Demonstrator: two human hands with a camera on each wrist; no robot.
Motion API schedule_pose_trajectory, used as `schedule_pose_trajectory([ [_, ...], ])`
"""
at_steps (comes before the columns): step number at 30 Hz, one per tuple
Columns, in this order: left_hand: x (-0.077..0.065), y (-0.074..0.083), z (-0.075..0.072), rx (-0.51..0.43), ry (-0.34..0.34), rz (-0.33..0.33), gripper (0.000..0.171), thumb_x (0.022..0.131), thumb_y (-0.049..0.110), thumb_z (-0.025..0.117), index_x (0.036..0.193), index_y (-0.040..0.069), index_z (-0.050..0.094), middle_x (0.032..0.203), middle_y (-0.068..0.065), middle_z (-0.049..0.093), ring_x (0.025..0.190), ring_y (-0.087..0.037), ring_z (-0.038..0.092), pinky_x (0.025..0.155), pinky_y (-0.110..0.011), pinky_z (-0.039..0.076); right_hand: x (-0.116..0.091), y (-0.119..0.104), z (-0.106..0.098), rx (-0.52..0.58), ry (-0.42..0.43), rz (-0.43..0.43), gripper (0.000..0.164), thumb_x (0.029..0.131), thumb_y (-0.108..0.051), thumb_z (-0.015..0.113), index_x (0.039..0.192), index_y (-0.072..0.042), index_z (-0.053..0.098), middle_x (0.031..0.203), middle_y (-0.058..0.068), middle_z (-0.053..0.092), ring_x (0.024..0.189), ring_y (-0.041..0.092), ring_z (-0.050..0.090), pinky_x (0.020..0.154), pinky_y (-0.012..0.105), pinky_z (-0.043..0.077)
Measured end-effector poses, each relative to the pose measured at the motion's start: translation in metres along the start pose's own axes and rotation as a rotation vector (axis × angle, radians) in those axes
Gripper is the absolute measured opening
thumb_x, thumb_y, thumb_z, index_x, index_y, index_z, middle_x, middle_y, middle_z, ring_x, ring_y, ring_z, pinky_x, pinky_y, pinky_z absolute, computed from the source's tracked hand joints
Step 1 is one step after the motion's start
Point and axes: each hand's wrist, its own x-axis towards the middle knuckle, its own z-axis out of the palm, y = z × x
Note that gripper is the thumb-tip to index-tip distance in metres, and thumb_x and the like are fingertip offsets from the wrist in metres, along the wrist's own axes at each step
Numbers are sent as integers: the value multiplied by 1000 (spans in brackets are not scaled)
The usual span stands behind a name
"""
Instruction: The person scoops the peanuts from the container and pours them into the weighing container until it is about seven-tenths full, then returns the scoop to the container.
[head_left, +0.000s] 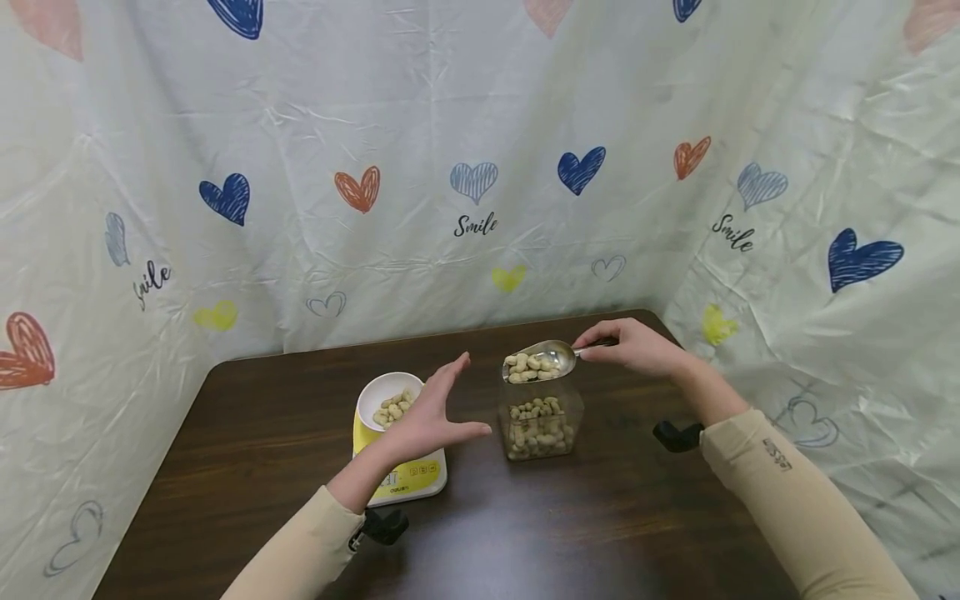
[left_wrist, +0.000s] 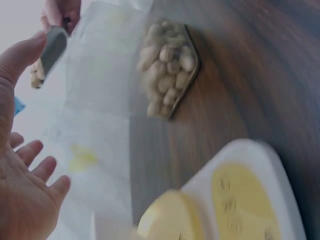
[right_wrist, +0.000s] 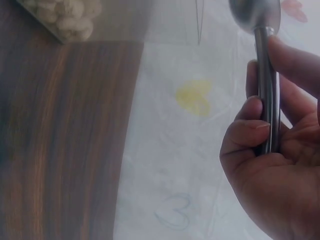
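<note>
My right hand (head_left: 633,346) grips the handle (right_wrist: 267,95) of a metal scoop (head_left: 564,357), fingers wrapped round it. Peanuts in their shells (head_left: 531,367) fill the scoop, which is held over a clear square container (head_left: 576,417). More unshelled peanuts (left_wrist: 167,67) lie in the lower part of that container. Fingers spread and thumb apart, my left hand (head_left: 426,421) hovers between the container and a yellow and white kitchen scale (head_left: 420,479), holding nothing. On the scale sits a white bowl (head_left: 367,402) with some peanuts in it; the hand partly hides both.
A dark wooden table (head_left: 600,517) carries everything. Its back and right edges meet a white curtain (head_left: 405,125) printed with hearts and "Smile". Black straps with small mounts (head_left: 678,436) are on both wrists.
</note>
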Motion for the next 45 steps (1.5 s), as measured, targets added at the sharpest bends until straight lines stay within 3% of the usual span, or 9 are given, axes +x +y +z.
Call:
schedule_pose_trajectory([
  [5,-16,-8,-26,40,76,-7,110,79,58,84,164,32,19,165,7,24,153,-20,17,116,-56,26,1,-7,6,5,27,14,28,98,-41,71,118,-22,76,124,1,69,109,22,64,87,42,51],
  [10,-31,-22,-55,66,135,-59,106,80,58,83,163,34,21,165,5,22,152,-22,15,113,-61,28,2,-15,13,23,47,23,29,98,-39,71,120,-20,75,127,3,68,114,25,62,90,45,50],
  [15,-44,-36,-78,86,170,-116,110,79,56,84,164,27,21,165,-1,24,152,-27,14,113,-63,27,6,-25,19,51,50,11,29,99,-35,70,122,-16,75,128,6,67,117,27,61,91,47,50],
  [19,-51,-50,-88,118,175,-150,112,80,52,86,164,20,20,165,-6,24,152,-31,14,113,-64,27,9,-34,24,65,53,11,28,99,-34,70,121,-18,75,126,4,67,115,26,62,92,46,50],
  [31,-66,-79,-90,146,124,-246,116,79,57,84,165,15,16,166,-15,18,152,-42,11,111,-70,24,27,-59,50,115,17,-16,26,99,-33,71,121,-20,75,125,1,67,114,23,61,93,45,50],
  [38,-68,-91,-87,142,99,-255,117,80,57,83,165,12,16,166,-18,19,151,-44,11,110,-73,23,36,-74,64,141,0,-29,22,99,-31,71,119,-22,76,126,-2,66,116,22,60,94,45,49],
  [45,-67,-98,-82,126,76,-271,117,80,56,83,164,9,17,165,-19,19,151,-45,10,111,-72,21,50,-83,81,157,-13,-44,23,99,-28,71,118,-18,77,123,1,67,114,23,60,92,45,50],
])
